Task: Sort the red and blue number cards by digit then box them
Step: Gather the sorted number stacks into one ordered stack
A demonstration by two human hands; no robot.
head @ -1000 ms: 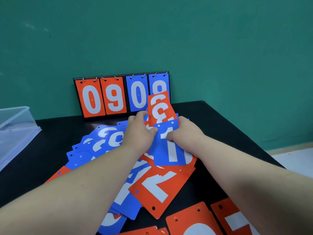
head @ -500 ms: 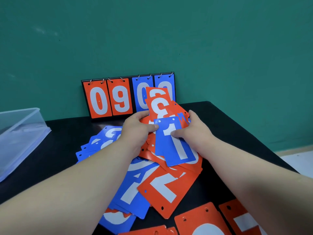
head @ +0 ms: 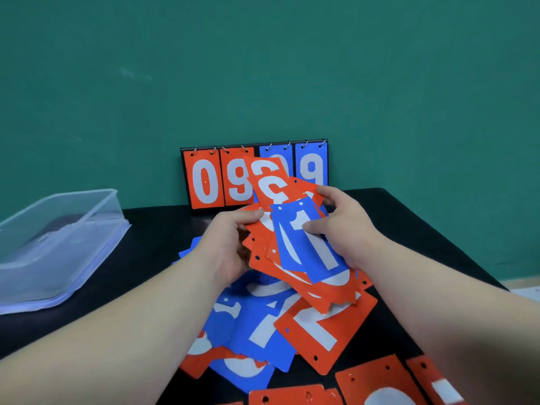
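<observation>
Above the desk (head: 409, 229), left hand (head: 230, 238) and right hand (head: 344, 229) each grip a fanned bundle (head: 271, 268) of cards, blue 1 card (head: 306, 244) on top; loose pile (head: 263, 331) at 6 o'clock, clear box (head: 58, 235) at 9. I'd square the fan first, then slide the 1 free

The scoreboard's (head: 206, 182) third digit sat hidden behind raised red cards (head: 271, 182); the plastic box (head: 58, 244) and nearest red cards (head: 377, 384) ran off frame.

"1" on blue card (head: 306, 247) ("09" on scoreboard (head: 206, 181))
</observation>
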